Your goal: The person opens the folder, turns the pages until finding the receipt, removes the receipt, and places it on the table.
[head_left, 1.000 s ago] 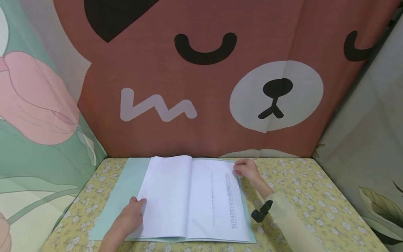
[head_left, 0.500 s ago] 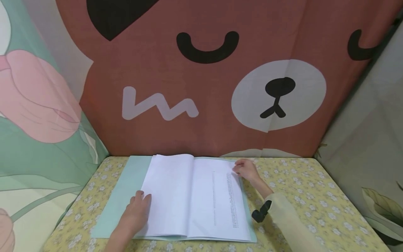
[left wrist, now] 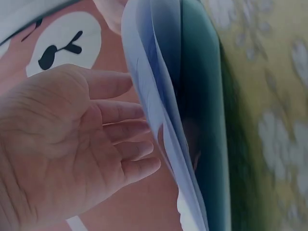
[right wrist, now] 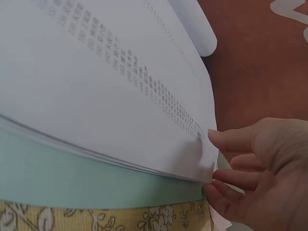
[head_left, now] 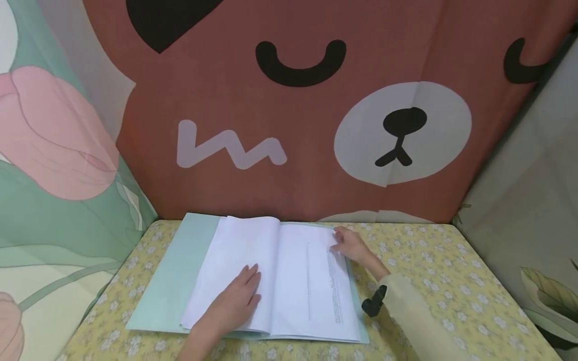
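Note:
An open booklet of white sheets in a pale green folder [head_left: 171,281] lies on the table. Its left page [head_left: 226,240] looks blank and bulges at the fold; the right page [head_left: 298,281] bears narrow columns of small print. My left hand [head_left: 235,303] is laid across the left page near the front, fingers extended, and in the left wrist view its fingertips are right at the sheets [left wrist: 166,115]. At the far right corner of the right page is my right hand [right wrist: 262,173]. Its thumb [right wrist: 233,139] touches the page while the other fingers reach the corner edge, with a gap between.
A table with a yellow floral cloth [head_left: 433,281] bears the folder. Behind it hangs a brown curtain [head_left: 307,185] with a bear face. Patterned fabric panels stand at the left and right. A black strap [head_left: 375,301] hangs by the right sleeve [head_left: 411,306].
My left hand has moved right from the left page's outer edge onto the page. My right hand stays at the far corner, its thumb and fingers now farther apart.

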